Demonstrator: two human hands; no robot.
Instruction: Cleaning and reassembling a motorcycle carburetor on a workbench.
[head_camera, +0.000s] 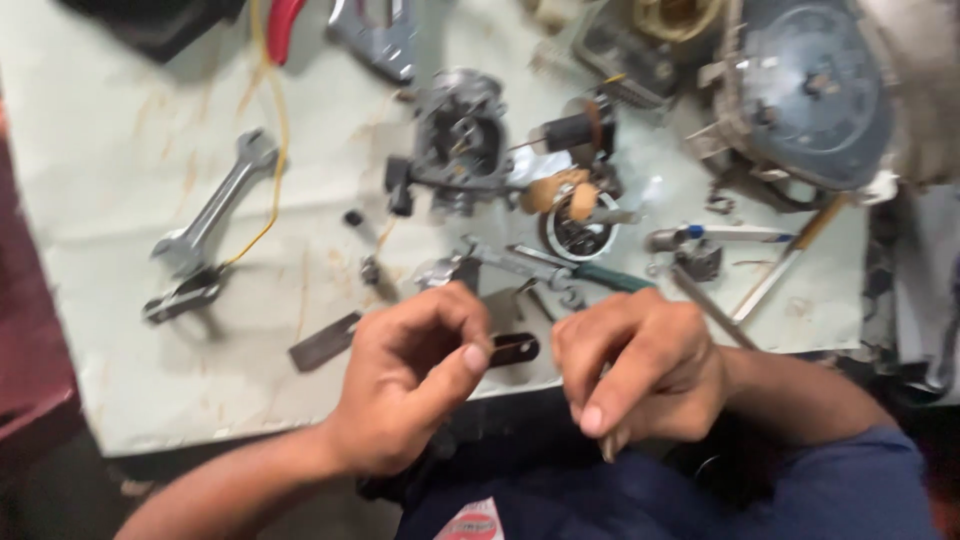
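Here, two bare hands meet at the near edge of the pale surface (130, 380). The left hand (405, 385) has its fingers curled, thumb and forefinger pinched on one small dark metal link (515, 349) that juts out toward the other hand, just above the surface edge. The right hand (640, 370) is closed into a loose fist around one thin pale stick-like piece (607, 447), whose tip shows below the knuckles; what kind of piece it is cannot be told through the blur. Beyond the hands lie one connecting rod (215, 205) with its separate cap (182, 296) just beside it, one flat dark metal strip (325, 341), one carburettor body (458, 135), one pair of green-handled pliers (565, 268) and one round gauge housing (805, 90) at the far right corner. One yellow wire (277, 130) runs down past the rod. One red-handled tool (283, 25) sits at the top edge.
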